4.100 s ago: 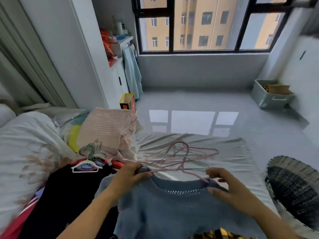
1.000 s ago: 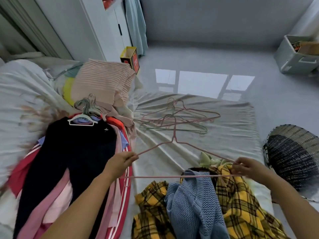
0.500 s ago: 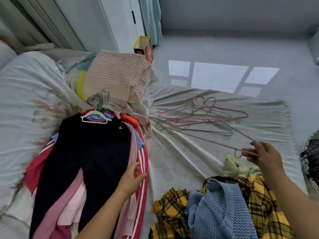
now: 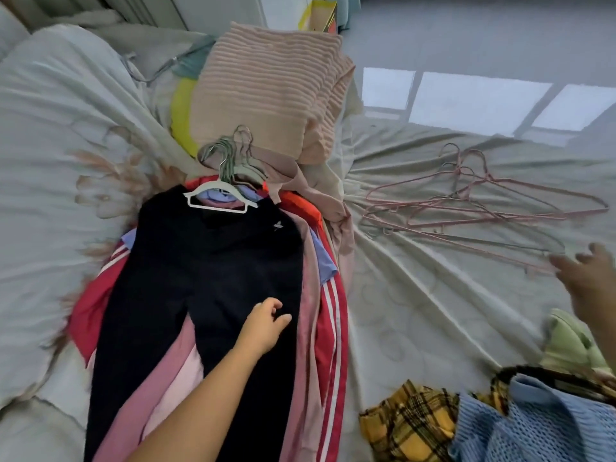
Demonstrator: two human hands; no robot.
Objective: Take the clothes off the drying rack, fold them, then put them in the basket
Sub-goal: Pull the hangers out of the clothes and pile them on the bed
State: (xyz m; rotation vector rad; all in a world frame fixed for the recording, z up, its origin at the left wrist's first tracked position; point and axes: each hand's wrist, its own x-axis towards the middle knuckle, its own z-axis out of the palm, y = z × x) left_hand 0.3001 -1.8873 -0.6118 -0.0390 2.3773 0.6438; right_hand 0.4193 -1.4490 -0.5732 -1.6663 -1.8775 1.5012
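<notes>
A pile of clothes on hangers lies on the bed, topped by a black garment (image 4: 213,268) on a white hanger (image 4: 218,196). Pink, red-striped (image 4: 330,328) and lilac pieces stick out under it. My left hand (image 4: 266,323) hovers over the black garment's right side, fingers loosely curled, holding nothing. My right hand (image 4: 586,281) is at the right edge, fingers spread, just clear of the empty pink wire hangers (image 4: 473,208). A blue knit sweater (image 4: 533,425) lies crumpled on a yellow plaid garment (image 4: 410,425) at the lower right.
A folded pink striped blanket (image 4: 266,88) sits at the head of the pile, beside a yellow item (image 4: 180,118). A pale green cloth (image 4: 570,341) lies near my right wrist. The bed sheet (image 4: 416,295) is wrinkled; grey floor (image 4: 466,35) lies beyond.
My right hand has let go of the pink hanger, which now lies with the other empty hangers. My left hand moved up onto the black garment. The view swung left; the basket is out of frame.
</notes>
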